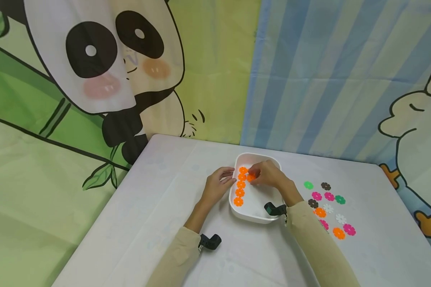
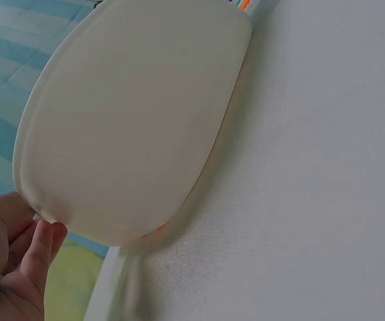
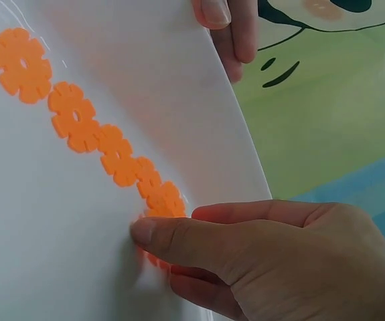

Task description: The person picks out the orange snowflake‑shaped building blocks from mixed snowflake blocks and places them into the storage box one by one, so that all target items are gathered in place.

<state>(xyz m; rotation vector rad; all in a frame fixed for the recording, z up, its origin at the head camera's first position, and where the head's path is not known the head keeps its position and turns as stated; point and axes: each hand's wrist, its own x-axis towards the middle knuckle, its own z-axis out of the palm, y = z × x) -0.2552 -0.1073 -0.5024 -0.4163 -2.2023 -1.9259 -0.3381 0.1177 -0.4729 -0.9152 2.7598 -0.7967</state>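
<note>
A white plastic tray (image 1: pixel 249 217) stands on the table with a row of orange flower-shaped discs (image 1: pixel 240 193) lying along its left side. My left hand (image 1: pixel 215 186) pinches the tray's left rim; in the left wrist view its fingers touch the outer wall (image 2: pixel 125 120). Inside the tray, my right hand (image 1: pixel 269 174) pinches another orange flower-shaped disc (image 1: pixel 251 178) beside the far end of the row. Seen from the right wrist, the thumb and fingers partly cover that disc, and the nearer row discs (image 3: pixel 21 65) show notched edges and a centre hole.
To the right of the tray, loose flower-shaped discs in pink (image 1: pixel 329 196), green (image 1: pixel 340 199), brown (image 1: pixel 325 186), white (image 1: pixel 341 219) and orange (image 1: pixel 339 233) lie scattered on the white table (image 1: pixel 158 191). A printed cloth backdrop (image 1: pixel 215 71) rises behind the table's far edge.
</note>
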